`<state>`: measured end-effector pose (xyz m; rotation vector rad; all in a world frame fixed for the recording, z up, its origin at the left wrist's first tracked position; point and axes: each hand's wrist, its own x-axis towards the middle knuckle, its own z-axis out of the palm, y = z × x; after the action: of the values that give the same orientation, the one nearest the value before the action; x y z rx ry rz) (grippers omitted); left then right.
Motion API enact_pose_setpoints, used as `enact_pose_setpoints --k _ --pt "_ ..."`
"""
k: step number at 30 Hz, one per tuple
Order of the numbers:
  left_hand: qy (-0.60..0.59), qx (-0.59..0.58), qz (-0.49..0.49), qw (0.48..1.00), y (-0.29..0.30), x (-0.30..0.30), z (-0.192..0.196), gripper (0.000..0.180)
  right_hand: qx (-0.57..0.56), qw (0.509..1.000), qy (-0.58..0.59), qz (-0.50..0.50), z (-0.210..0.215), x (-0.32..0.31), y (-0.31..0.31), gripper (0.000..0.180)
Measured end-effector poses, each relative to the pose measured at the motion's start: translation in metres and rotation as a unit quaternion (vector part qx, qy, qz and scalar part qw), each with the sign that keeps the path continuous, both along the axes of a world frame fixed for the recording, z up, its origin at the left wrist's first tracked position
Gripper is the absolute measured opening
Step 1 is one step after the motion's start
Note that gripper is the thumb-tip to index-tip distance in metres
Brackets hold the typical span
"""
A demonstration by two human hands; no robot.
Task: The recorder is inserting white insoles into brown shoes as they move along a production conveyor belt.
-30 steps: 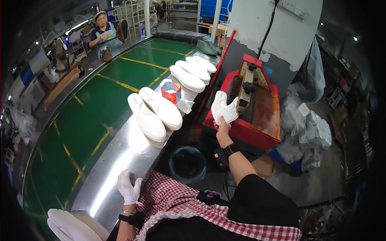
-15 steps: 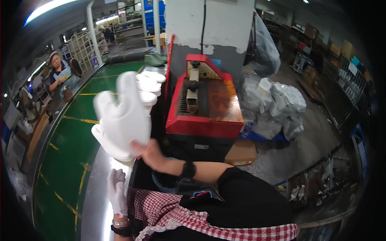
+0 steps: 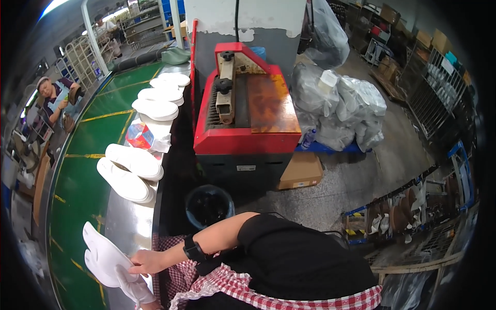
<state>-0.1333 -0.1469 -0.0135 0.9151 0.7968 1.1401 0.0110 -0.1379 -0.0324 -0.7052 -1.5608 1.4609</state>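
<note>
A pair of thin white insole-shaped pieces [image 3: 103, 257], overlapping and fanned apart at one end, is held over the near end of the metal ledge. My right hand [image 3: 150, 262], bare, pinches their edge. My left hand [image 3: 133, 289], in a white glove, grips them from below, its fingers partly hidden by the pieces. Just beyond lie two white shoe soles [image 3: 135, 161] side by side on the metal ledge [image 3: 121, 217]. Farther along are a crumpled red and blue packet [image 3: 139, 135] and several more white soles [image 3: 155, 109].
Left of the ledge runs a green conveyor belt [image 3: 77, 181] with yellow lines. A red machine [image 3: 248, 139] stands ahead, a lined bin [image 3: 209, 206] before it. Bagged goods [image 3: 336, 108] and a cardboard box [image 3: 301, 172] sit to its right. A co-worker [image 3: 57, 98] sits across the belt.
My right hand has brought the white insole-shaped pieces down and toward me, and my left hand now grips them too. The packet and soles behind them have come into view.
</note>
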Motion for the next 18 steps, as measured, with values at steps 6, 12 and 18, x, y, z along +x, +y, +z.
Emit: enact_pose_setpoints --k 6,12,18 --pt "0.284 0.141 0.223 0.922 0.011 -0.046 -0.025 0.032 0.092 0.974 -0.197 -0.067 -0.042 0.002 0.032 0.029" --pt "0.06 -0.016 0.258 0.964 0.007 -0.039 -0.019 0.029 -0.186 0.951 -0.214 0.127 -0.074 -0.059 0.066 0.018" --pt "0.593 0.014 0.412 0.692 0.034 -0.029 -0.041 0.032 0.002 0.987 -0.131 0.09 -0.1 -0.115 0.058 0.025"
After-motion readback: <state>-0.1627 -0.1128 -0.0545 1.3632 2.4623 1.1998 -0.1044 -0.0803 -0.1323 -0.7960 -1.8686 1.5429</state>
